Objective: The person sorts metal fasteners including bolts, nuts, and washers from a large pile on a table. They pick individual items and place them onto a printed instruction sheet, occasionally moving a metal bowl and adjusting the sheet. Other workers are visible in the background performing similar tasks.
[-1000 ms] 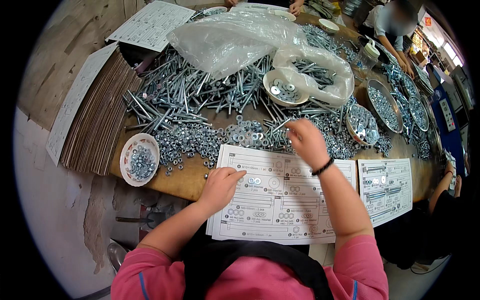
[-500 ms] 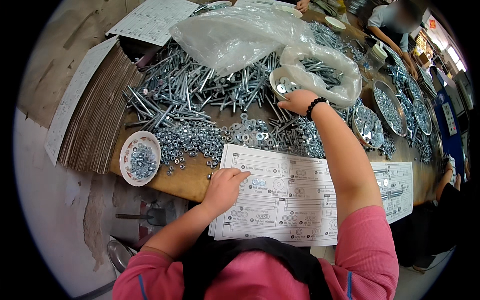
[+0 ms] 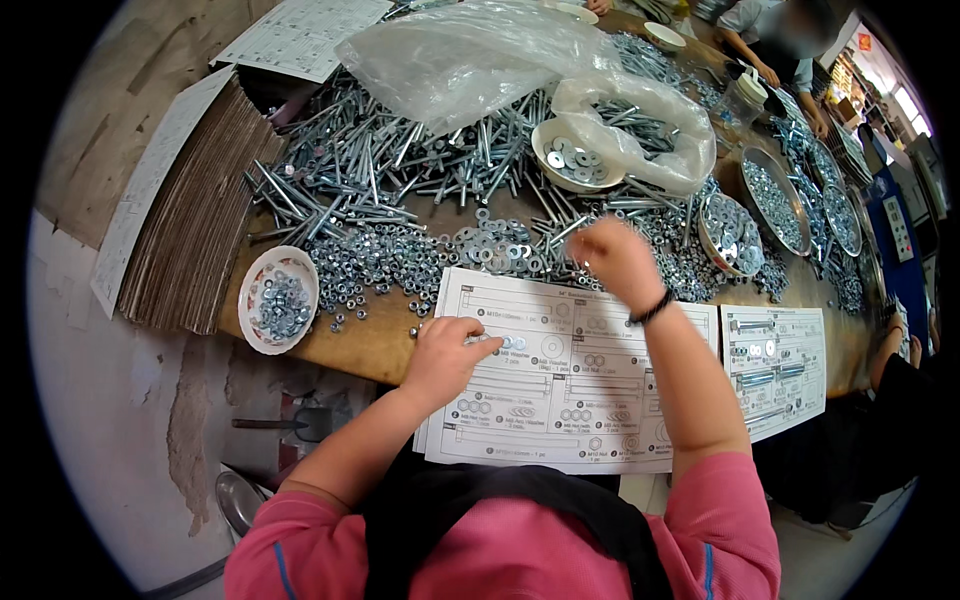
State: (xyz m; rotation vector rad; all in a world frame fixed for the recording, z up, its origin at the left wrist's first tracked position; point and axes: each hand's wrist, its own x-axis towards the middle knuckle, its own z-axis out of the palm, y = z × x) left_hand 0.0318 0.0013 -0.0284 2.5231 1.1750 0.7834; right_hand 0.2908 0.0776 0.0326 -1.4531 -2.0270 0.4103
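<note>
My left hand [image 3: 447,358] lies on the left part of a printed sheet [image 3: 560,400] with part drawings, index finger stretched out. Just beyond that fingertip, small washers [image 3: 513,343] lie on the paper. Over the sheet's far edge hovers my right hand [image 3: 615,262], a dark bead bracelet at the wrist. Its fingers are curled together and blurred; what they hold, if anything, cannot be made out. Farther off, a bowl [image 3: 592,184] holds large flat washers. Heaps of nuts [image 3: 385,265] and flat washers [image 3: 495,247] lie along the sheet's far side.
Long bolts [image 3: 400,170] are piled under a clear plastic bag [image 3: 460,60]. At left stand a patterned bowl of nuts [image 3: 282,305] and a tall stack of paper sheets [image 3: 195,215]. Washer bowl [image 3: 730,235] and metal tray [image 3: 775,205] sit at right. Another person [image 3: 770,50] works far right.
My right hand has come away from the large-washer bowl and moved toward me, over the sheet's far edge. My left hand has stayed on the sheet.
</note>
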